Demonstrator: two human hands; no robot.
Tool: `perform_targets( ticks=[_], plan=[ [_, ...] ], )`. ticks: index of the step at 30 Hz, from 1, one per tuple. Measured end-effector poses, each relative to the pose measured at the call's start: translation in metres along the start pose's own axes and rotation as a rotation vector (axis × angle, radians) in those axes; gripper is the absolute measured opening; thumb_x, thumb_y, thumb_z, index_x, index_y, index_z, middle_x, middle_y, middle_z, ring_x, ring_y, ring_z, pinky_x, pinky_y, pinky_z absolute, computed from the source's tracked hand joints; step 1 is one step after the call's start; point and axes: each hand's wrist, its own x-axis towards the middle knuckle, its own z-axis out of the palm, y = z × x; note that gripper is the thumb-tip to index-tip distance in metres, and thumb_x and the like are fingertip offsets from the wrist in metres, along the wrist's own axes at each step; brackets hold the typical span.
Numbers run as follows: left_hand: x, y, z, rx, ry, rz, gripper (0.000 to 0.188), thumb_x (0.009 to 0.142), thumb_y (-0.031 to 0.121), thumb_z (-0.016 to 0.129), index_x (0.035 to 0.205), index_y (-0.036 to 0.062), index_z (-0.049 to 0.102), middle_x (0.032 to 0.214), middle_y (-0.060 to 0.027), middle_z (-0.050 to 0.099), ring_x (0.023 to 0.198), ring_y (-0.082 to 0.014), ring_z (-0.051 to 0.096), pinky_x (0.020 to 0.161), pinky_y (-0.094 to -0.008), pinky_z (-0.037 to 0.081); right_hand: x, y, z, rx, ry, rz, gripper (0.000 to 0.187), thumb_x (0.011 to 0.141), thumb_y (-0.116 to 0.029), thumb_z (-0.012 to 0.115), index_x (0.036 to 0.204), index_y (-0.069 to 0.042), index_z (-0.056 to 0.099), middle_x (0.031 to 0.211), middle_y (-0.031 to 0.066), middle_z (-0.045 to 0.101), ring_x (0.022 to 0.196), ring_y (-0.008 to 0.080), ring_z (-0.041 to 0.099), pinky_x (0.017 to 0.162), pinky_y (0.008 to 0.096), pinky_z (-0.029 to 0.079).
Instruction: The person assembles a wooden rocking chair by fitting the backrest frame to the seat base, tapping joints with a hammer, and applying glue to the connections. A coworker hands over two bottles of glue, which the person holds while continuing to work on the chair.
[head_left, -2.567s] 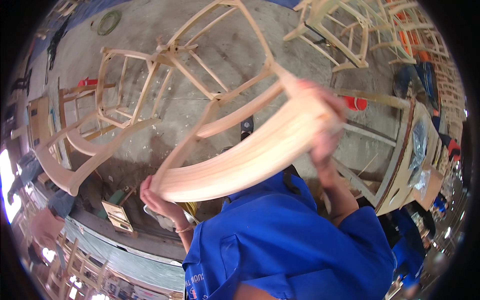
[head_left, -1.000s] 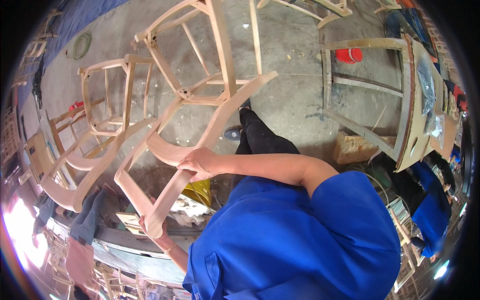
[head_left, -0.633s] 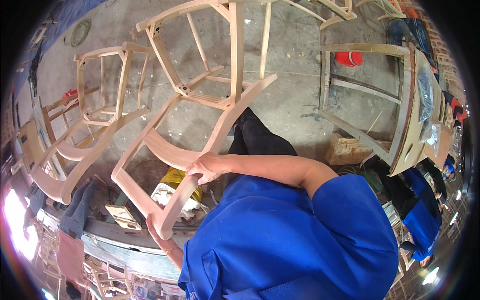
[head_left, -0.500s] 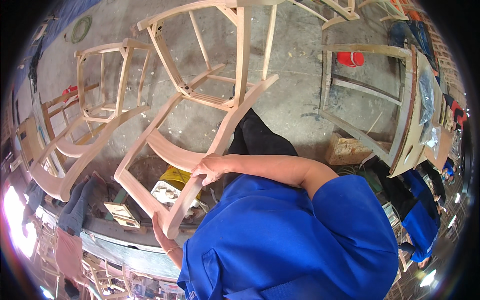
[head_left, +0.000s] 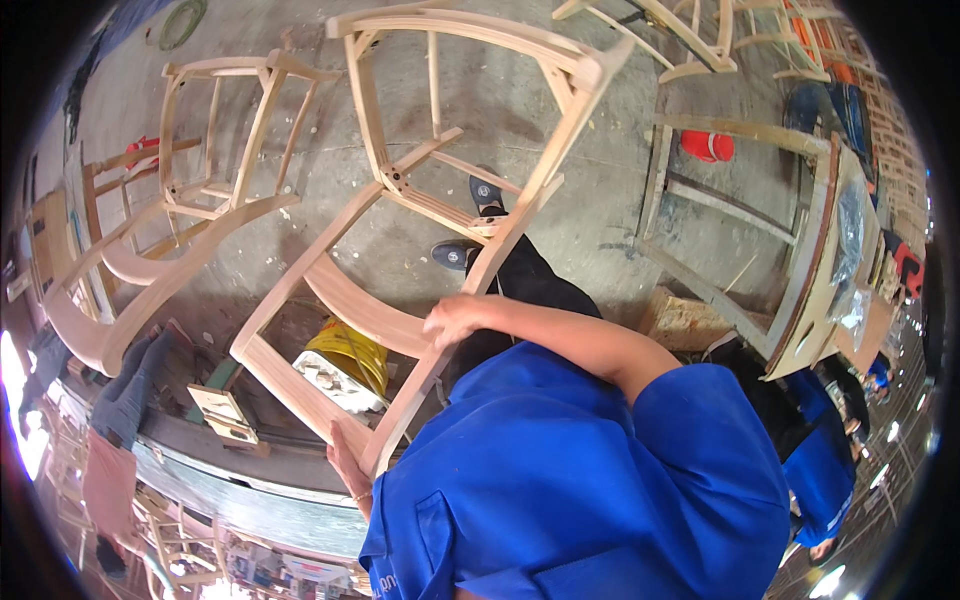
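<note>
A pale bare-wood chair frame (head_left: 362, 306) leans toward me, its back nearest my body and its legs reaching away over the floor. My right hand (head_left: 458, 318) is closed round the right back post, near the end of the curved cross slat. At the near corner, my left hand (head_left: 348, 462) grips the top rail from outside; some of its fingers are hidden. The seat opening has no panel in it, and dark screw holes show at the corner joints.
A second chair frame (head_left: 222, 212) stands at left. Beneath my chair are a yellow bucket (head_left: 362, 352) and a white container. At right stands a worn wooden table frame (head_left: 735, 125), with a red bucket (head_left: 707, 146) behind it. Other people stand at left and right.
The chair frame has swung, its far end shifting right and its near corner lower, closer to my body. Both hands stay on it. My dark shoes now show beneath.
</note>
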Motion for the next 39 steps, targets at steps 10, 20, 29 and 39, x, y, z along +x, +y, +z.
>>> perform_targets(
  ticks=[10,20,29,39],
  plan=[
    [-0.010,-0.020,0.014,0.006,0.103,0.109,0.064,0.091,0.054,0.058,0.114,-0.0052,0.056,0.095,-0.0116,0.063,0.080,-0.0177,0.059,0.071,-0.0316,0.050,-0.092,0.056,-0.259,-0.606,0.972,0.285,0.042,0.087,-0.023,0.062,0.126,-0.009,0.056,0.130,0.0170,0.055,0.120,0.0332,0.052,0.098,0.0437,0.044],
    [-0.105,-0.074,0.020,-0.861,-0.084,-0.231,0.064,0.093,0.056,0.049,0.141,0.0137,0.041,0.125,-0.0093,0.057,0.114,-0.0271,0.056,0.090,-0.0449,0.049,0.040,0.069,-0.373,-1.324,0.504,0.188,0.054,0.083,-0.028,0.068,0.130,-0.005,0.053,0.134,0.0176,0.051,0.126,0.0318,0.047,0.107,0.0424,0.037],
    [-0.139,-0.129,0.170,-1.632,0.131,-0.267,0.044,0.091,0.046,0.053,0.119,0.0123,0.057,0.113,-0.0058,0.062,0.111,-0.0274,0.056,0.095,-0.0493,0.042,0.154,0.083,-0.357,-1.196,-0.229,0.594,0.072,0.062,-0.061,0.077,0.109,-0.007,0.070,0.110,0.0100,0.069,0.104,0.0280,0.065,0.091,0.0403,0.051],
    [-0.153,-0.200,0.198,-1.955,0.278,-0.316,0.023,0.087,0.033,0.046,0.089,0.0117,0.054,0.089,-0.0018,0.058,0.100,-0.0203,0.053,0.093,-0.0392,0.039,0.031,0.036,-0.338,-1.240,-0.156,0.648,0.051,0.076,-0.045,0.068,0.109,-0.006,0.067,0.105,0.0139,0.069,0.098,0.0299,0.066,0.083,0.0430,0.053]
  ],
)
